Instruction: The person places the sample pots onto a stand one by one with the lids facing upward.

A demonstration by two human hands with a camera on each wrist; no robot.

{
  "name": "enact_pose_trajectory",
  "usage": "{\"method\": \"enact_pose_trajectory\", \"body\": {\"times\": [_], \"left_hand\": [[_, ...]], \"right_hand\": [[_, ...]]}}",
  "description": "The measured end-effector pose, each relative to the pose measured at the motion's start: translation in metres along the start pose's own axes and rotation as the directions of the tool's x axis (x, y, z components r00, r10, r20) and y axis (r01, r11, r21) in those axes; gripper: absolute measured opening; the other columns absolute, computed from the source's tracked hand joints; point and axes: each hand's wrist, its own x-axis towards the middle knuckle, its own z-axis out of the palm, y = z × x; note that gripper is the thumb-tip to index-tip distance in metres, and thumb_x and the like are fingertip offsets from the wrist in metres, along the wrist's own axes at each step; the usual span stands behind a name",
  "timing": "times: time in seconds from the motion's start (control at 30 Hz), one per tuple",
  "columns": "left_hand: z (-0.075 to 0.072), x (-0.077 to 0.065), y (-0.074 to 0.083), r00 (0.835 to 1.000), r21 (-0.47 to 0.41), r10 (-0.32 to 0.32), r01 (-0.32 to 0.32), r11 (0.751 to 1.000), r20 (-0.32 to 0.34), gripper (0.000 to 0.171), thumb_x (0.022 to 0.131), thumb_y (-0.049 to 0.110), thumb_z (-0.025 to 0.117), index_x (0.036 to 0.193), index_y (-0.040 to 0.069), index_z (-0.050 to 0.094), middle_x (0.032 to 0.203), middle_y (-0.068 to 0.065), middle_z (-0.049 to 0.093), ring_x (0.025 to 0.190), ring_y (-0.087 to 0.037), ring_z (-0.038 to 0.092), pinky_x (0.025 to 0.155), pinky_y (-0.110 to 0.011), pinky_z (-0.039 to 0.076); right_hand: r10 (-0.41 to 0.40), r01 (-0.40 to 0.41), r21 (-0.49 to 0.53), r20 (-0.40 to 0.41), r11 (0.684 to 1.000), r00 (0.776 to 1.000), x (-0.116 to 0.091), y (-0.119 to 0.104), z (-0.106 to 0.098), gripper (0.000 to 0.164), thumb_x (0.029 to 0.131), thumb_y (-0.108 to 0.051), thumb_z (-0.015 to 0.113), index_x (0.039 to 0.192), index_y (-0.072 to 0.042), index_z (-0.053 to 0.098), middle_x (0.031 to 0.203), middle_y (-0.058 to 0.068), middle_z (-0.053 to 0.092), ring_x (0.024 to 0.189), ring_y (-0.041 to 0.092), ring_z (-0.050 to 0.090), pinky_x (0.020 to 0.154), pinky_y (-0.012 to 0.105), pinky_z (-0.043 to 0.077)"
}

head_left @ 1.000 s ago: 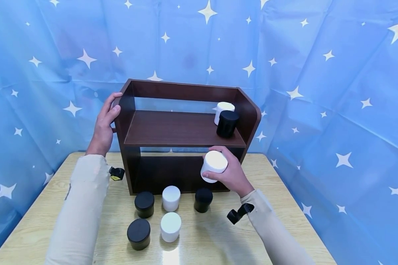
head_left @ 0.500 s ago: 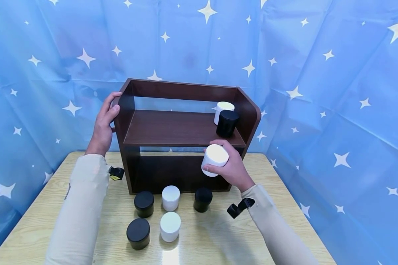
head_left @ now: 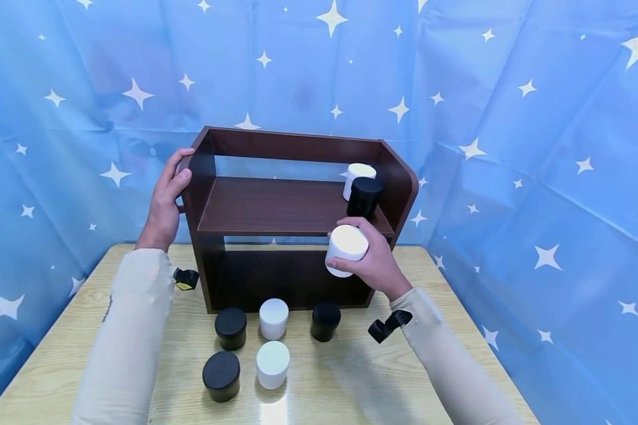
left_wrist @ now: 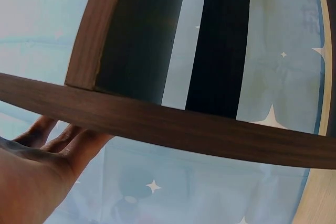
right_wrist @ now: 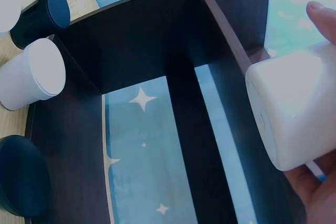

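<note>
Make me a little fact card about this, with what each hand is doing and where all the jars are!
left grip: touching the left side of the brown shelf
right grip: holding a white lidded jar
upper level, right end: white jar behind, black jar in front
table: two white jars, three black jars
backdrop: blue with pale stars

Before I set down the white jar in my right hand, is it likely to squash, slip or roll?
The white jar looks stiff, as its wall shows no dent in the grip of the right hand. Its surface appears smooth, so it may slip a little. On its side it would probably roll, given its round shape.
</note>
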Motion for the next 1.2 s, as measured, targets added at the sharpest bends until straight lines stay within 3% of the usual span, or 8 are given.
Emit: {"method": "enact_pose_trajectory", "body": {"times": [0.67,1.0,1.2], "left_hand": [[0.001,0.0,-0.001,1.0,-0.02,0.009,-0.009,1.0,-0.011,0.047,0.102,0.051,0.037,0.148,0.043,0.04,0.157,-0.001,0.034,0.131,-0.025,0.036,0.107,-0.069,0.027],[0.001,0.0,-0.002,1.0,-0.006,0.0,0.0,1.0,-0.003,0.048,0.102,0.052,0.035,0.149,0.043,0.039,0.158,0.0,0.033,0.132,-0.026,0.035,0.109,-0.072,0.026],[0.0,0.001,0.0,1.0,-0.006,0.009,-0.009,1.0,0.005,0.048,0.102,0.051,0.036,0.15,0.042,0.039,0.157,-0.001,0.035,0.132,-0.026,0.036,0.108,-0.07,0.028]], "right_hand": [[-0.017,0.017,0.013,0.018,1.0,1.0,0.011,-0.009,-0.004,0.069,0.076,-0.015,0.087,0.135,-0.008,0.051,0.128,0.007,0.067,0.112,0.025,0.059,0.091,0.046,0.051],[-0.024,0.024,-0.01,-0.011,1.0,1.0,0.019,-0.012,-0.006,0.068,0.075,-0.015,0.088,0.133,-0.009,0.052,0.127,0.007,0.064,0.111,0.026,0.057,0.09,0.046,0.05],[-0.023,0.022,-0.039,-0.026,0.999,0.999,0.024,-0.015,-0.008,0.067,0.074,-0.018,0.089,0.132,-0.016,0.054,0.128,0.006,0.061,0.11,0.026,0.055,0.088,0.045,0.05]]}}
